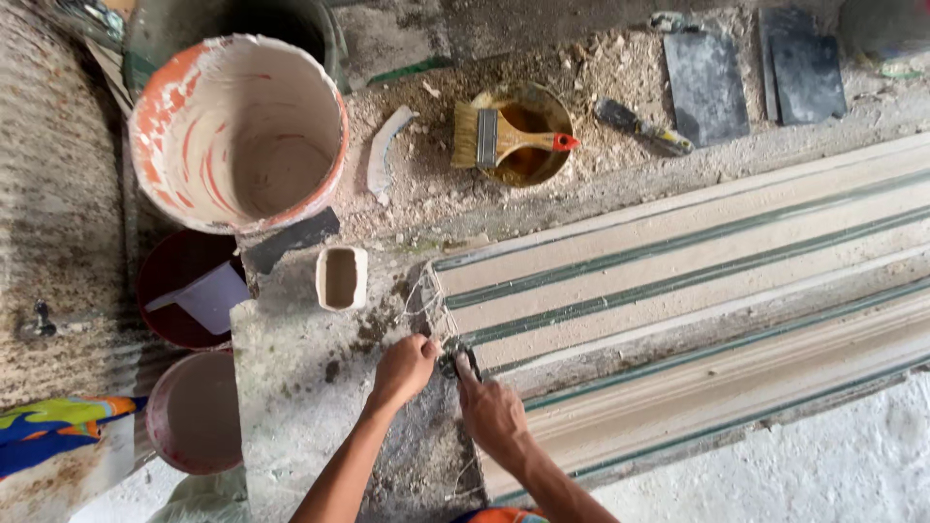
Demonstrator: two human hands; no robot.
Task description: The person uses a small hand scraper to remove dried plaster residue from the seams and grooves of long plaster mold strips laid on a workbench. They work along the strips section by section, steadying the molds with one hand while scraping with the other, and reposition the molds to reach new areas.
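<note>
My left hand (405,368) and my right hand (492,412) meet at the near left end of a long ribbed plaster moulding (678,281) with green strips running along it. Both hands pinch a small dark tool or clip (455,360) and frayed fibre strands at the moulding's end. The left hand's fingers are closed around the fibres. On the right hand, the index finger points up along the tool. What exactly the dark piece is cannot be told.
A large plaster-smeared bucket (239,131) stands at the back left, above a dark red bowl (184,289) and a pinkish bowl (194,412). A small rectangular cup (341,278) sits near the hands. A brush (509,140) rests on a tin, with scrapers (704,85) behind.
</note>
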